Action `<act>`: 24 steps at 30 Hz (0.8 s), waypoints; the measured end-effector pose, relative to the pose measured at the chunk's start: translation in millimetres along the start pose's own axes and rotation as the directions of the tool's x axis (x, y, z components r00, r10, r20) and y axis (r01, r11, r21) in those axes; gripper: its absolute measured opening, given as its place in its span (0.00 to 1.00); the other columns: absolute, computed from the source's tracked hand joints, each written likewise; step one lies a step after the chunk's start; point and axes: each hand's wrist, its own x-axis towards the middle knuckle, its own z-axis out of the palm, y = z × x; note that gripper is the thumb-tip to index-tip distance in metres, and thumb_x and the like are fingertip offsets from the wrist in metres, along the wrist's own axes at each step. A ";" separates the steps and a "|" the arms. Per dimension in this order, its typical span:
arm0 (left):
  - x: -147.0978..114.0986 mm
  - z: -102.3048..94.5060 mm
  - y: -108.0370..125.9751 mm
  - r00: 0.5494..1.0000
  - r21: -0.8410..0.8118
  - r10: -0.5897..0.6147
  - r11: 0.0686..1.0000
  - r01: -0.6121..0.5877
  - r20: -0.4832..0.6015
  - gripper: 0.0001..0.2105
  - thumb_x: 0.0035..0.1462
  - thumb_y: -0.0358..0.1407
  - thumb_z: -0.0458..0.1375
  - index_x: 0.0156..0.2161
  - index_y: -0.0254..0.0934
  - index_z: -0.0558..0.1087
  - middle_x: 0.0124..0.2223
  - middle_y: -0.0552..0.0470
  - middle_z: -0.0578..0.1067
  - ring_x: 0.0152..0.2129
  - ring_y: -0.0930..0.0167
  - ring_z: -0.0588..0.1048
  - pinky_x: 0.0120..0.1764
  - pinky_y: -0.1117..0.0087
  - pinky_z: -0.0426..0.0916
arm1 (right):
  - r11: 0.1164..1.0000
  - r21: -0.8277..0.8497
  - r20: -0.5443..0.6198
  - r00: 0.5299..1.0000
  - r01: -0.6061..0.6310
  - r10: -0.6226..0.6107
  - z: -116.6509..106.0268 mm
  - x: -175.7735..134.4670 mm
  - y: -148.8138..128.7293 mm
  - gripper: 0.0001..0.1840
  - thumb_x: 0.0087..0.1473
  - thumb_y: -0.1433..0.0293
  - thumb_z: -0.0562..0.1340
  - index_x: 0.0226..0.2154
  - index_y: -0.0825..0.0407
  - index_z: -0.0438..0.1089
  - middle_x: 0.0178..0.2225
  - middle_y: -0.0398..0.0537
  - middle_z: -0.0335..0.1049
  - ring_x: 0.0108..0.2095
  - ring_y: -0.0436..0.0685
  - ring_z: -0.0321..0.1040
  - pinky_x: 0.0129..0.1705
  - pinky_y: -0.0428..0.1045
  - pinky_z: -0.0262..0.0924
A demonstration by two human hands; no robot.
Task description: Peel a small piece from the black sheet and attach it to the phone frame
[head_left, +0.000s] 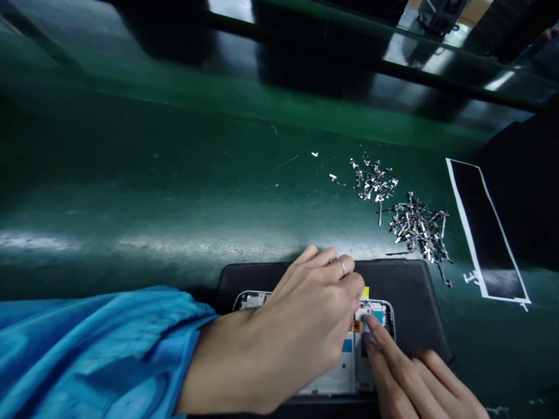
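Note:
A silver phone housing with its inside showing lies on a black mat. At its right end I see teal patches, a small orange flex piece and a yellow tab. My left hand, with a ring on one finger, reaches across the housing, fingers curled and closed. Its fingertips are hidden, so whatever they pinch does not show. My right hand comes from the lower right, fingers stretched out. Its index fingertip touches the housing's right end beside the orange piece.
Two piles of small metallic strips, a farther pile and a nearer pile, lie on the green table beyond the mat. At right lies a black sheet with white edges. A dark raised ledge runs along the back.

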 end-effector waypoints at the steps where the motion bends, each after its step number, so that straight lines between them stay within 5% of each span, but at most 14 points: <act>1: -1.0 -0.1 -0.4 1.000 0.013 0.001 1.000 -0.001 0.024 0.09 0.56 0.25 0.45 0.31 0.34 0.66 0.36 0.49 0.66 0.35 0.67 0.62 0.44 0.58 0.56 | 1.000 0.008 -0.005 1.000 -0.009 0.009 0.7 0.4 -0.3 0.11 0.53 0.79 0.52 0.31 0.57 0.69 0.41 0.55 0.69 0.27 0.48 0.69 0.26 0.44 0.59; 4: -3.3 0.2 -0.6 0.997 0.053 0.029 0.998 -0.033 0.069 0.08 0.53 0.26 0.47 0.36 0.32 0.67 0.38 0.47 0.66 0.37 0.64 0.63 0.47 0.54 0.55 | 0.999 0.035 -0.003 1.000 -0.026 0.026 1.4 2.5 -0.8 0.10 0.52 0.79 0.53 0.31 0.58 0.69 0.41 0.57 0.69 0.28 0.49 0.69 0.25 0.44 0.58; 11: 0.0 -1.5 3.0 0.999 0.036 -0.008 0.999 0.009 -0.041 0.10 0.51 0.24 0.44 0.35 0.33 0.66 0.39 0.46 0.69 0.41 0.63 0.65 0.51 0.55 0.57 | 0.999 0.027 0.021 0.999 -0.040 0.040 3.8 2.7 -2.5 0.11 0.54 0.79 0.51 0.32 0.58 0.69 0.40 0.57 0.69 0.26 0.48 0.68 0.27 0.45 0.58; 24: 3.1 -12.9 4.0 0.987 0.176 0.159 0.973 -0.151 -0.031 0.10 0.45 0.21 0.46 0.32 0.32 0.66 0.31 0.49 0.67 0.33 0.65 0.67 0.42 0.61 0.65 | 0.999 -0.007 0.007 0.999 -0.046 0.047 4.3 7.3 -4.5 0.10 0.54 0.80 0.51 0.32 0.62 0.68 0.38 0.57 0.70 0.31 0.50 0.70 0.29 0.46 0.58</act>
